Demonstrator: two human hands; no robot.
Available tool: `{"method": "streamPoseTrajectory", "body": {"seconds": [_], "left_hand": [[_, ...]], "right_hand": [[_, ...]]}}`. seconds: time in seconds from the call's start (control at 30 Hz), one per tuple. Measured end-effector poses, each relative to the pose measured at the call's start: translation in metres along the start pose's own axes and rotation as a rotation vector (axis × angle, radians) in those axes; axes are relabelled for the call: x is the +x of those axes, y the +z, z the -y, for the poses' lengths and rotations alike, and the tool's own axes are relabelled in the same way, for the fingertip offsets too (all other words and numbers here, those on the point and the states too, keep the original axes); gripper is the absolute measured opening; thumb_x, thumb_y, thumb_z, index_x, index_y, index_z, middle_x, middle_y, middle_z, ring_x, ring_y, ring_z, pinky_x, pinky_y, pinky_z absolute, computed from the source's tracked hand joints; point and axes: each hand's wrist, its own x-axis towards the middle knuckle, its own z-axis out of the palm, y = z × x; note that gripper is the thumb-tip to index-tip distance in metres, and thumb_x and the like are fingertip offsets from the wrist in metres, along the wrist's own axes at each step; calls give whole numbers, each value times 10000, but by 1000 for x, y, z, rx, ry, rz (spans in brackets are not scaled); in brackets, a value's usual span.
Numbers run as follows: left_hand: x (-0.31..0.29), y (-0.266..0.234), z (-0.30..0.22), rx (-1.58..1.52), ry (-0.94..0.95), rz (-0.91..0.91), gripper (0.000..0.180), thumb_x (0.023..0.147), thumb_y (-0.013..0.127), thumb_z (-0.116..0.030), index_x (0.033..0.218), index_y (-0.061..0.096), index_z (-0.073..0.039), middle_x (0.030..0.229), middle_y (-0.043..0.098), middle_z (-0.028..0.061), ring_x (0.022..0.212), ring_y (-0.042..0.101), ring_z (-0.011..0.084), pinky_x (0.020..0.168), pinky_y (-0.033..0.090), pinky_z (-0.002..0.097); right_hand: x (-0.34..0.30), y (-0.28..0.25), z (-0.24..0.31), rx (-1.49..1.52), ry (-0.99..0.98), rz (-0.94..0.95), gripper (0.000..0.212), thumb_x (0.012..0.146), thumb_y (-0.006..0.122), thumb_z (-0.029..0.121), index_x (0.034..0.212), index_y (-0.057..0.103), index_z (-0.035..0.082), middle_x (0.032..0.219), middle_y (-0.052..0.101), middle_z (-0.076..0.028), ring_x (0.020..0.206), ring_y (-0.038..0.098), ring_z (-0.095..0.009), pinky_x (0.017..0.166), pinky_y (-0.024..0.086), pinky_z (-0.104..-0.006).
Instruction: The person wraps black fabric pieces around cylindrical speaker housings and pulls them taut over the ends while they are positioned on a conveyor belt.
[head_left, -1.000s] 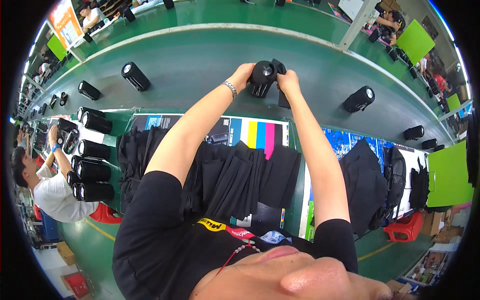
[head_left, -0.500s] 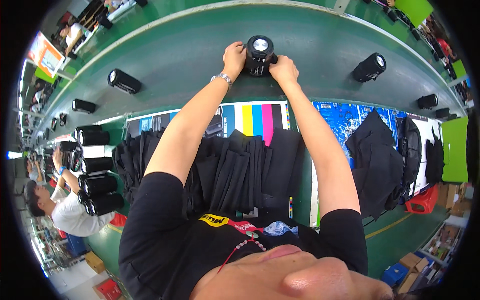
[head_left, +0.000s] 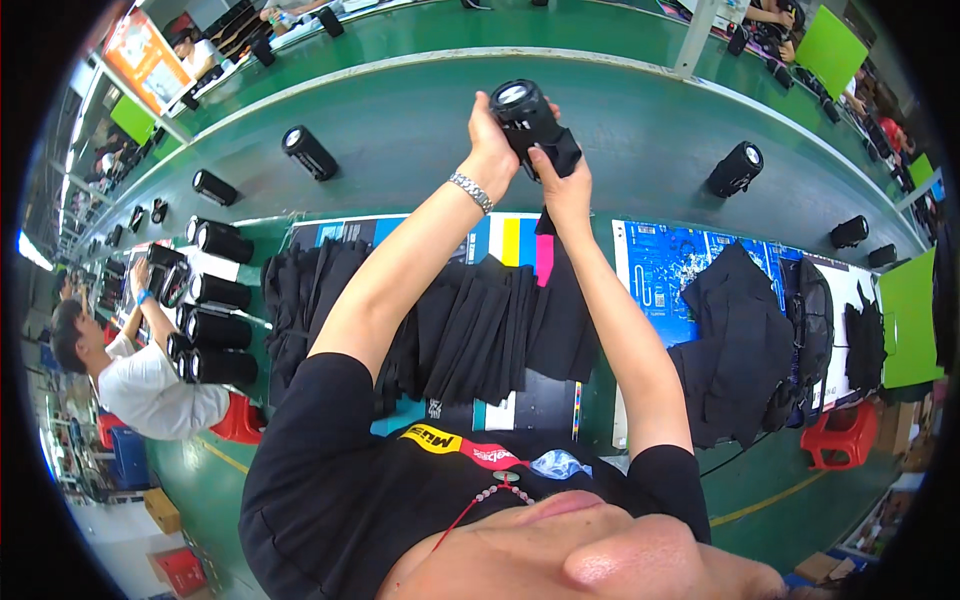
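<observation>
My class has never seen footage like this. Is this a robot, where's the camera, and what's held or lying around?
No robot here: a person works bare-handed, filmed by a fisheye camera worn on the head, looking down, so straight edges bend. The right hand grips black cloth at the lower end of a black cylindrical speaker; the left hand is at its side. Beyond, other speakers stand on what looks like a conveyor belt. Nearer, black cloths lie on a bench.

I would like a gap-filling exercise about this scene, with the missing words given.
The silver metal band is on the person's ____ wrist.
The cylindrical speaker between the bare left hand and bare right hand is coloured ____.
The white-shirted co-worker at left wears a ____ wristband.

Missing words: left; black; blue.
</observation>
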Motion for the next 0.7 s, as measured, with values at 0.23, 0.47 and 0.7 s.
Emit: {"method": "streamPoseTrajectory", "body": {"seconds": [0.23,0.47,0.7], "left_hand": [[-35,7,-16,-11,-23,-37,740,950,92,-510,1003,606,20,876,656,220,837,640,341,779,535,457],[-21,-60,-12,-186,-158,-524,578,942,186,-402,1043,602,-14,1031,636,171,1025,586,296,965,402,467],[-24,-80,-27,234,-144,-442,482,988,357,-404,1237,510,-22,1252,584,91,1046,562,195,951,359,322]], "right_hand": [[-16,-5,27,55,134,83,477,838,693,396,999,654,-51,826,667,-84,754,592,-120,672,471,-260],[8,-7,36,-248,137,68,577,739,750,478,947,669,-54,791,683,-147,746,645,-222,676,492,-340],[47,-15,20,-886,-533,121,594,612,831,288,1087,575,40,1011,651,-154,1016,506,-352,834,469,-420]]}}
